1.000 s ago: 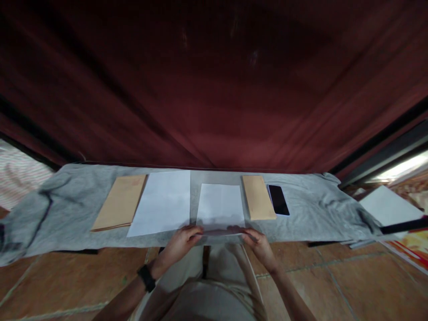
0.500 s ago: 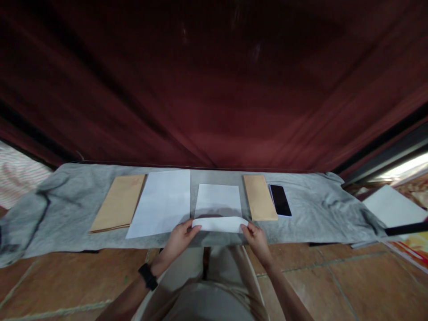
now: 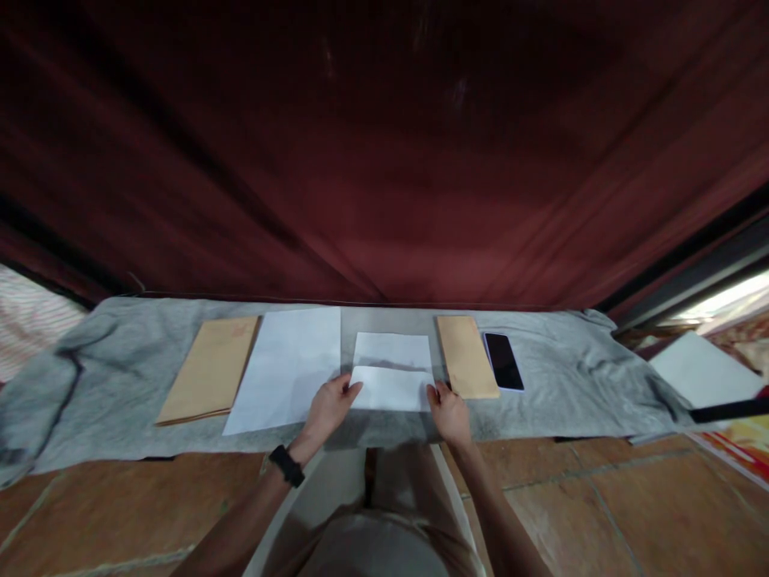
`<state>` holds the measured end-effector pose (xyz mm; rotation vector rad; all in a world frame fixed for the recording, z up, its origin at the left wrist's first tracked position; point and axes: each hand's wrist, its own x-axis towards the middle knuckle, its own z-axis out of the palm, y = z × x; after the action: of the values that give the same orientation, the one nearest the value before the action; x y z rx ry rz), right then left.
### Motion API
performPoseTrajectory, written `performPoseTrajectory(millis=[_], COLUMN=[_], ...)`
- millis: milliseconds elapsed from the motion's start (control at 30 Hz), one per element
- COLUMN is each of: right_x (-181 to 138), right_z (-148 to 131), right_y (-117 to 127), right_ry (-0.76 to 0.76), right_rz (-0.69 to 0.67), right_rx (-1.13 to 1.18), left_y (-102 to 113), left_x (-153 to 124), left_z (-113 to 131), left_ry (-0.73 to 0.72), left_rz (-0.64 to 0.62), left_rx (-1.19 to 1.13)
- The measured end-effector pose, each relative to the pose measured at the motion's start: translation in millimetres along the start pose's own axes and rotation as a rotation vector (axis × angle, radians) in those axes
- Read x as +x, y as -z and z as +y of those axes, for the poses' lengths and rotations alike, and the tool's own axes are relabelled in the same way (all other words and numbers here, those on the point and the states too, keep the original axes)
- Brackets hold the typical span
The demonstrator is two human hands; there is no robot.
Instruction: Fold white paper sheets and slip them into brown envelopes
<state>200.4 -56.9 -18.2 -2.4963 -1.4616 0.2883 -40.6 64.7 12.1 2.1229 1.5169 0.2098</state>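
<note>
A folded white strip of paper is pinched between my two hands above the grey cloth. My left hand grips its left end between thumb and fingers; a dark band circles that wrist. At the right end, my right hand holds it the same way. Just beyond the strip lies a flat white sheet, with the strip covering its near part. Whether the two are one piece of paper I cannot tell. Left of my hands is a stack of larger white paper.
Large brown envelopes lie at the left, and a smaller brown envelope at the right. Beside it is a phone with a dark screen. The grey cloth covers a narrow surface against a dark red curtain.
Both hands have shifted slightly away from me with the paper strip. It now shows a broader face and covers more of the sheet behind it. The hands are a little closer together.
</note>
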Motion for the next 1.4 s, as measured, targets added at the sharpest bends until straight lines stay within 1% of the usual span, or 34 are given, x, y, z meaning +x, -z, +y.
performPoseTrajectory(millis=[200,333,533,900,1000,1233,1400], right_x=[15.3,21.8,29.5,44.7,47.9,61.7,73.4], right_z=[-8.7,-14.9,-24.0,-30.7,-30.7,-29.5,-32.2], right_y=[4.9,6.3,7.1,-1.1,-4.2,-6.6,-7.2], right_ry=[-0.028,-0.065,-0.107,-0.106,-0.086,-0.046,-0.043], right_rz=[-0.028,-0.019,0.002,0.075,0.098,0.129,0.137], right_rx=[-0.052,-0.080,-0.110,-0.178,-0.192,-0.200,-0.200], left_y=[5.5,2.7,-4.7,-8.1,-8.6,-4.9,0.8], left_x=[6.6,12.0,20.5,35.1,38.2,48.6,56.4], left_z=[20.9,27.9,29.6,28.4,28.6,33.5,38.2], left_ry=[0.102,0.124,0.126,0.108,0.115,0.123,0.138], left_rz=[-0.040,-0.025,0.007,0.054,0.048,0.073,0.054], left_rx=[0.251,0.328,0.373,0.376,0.361,0.363,0.345])
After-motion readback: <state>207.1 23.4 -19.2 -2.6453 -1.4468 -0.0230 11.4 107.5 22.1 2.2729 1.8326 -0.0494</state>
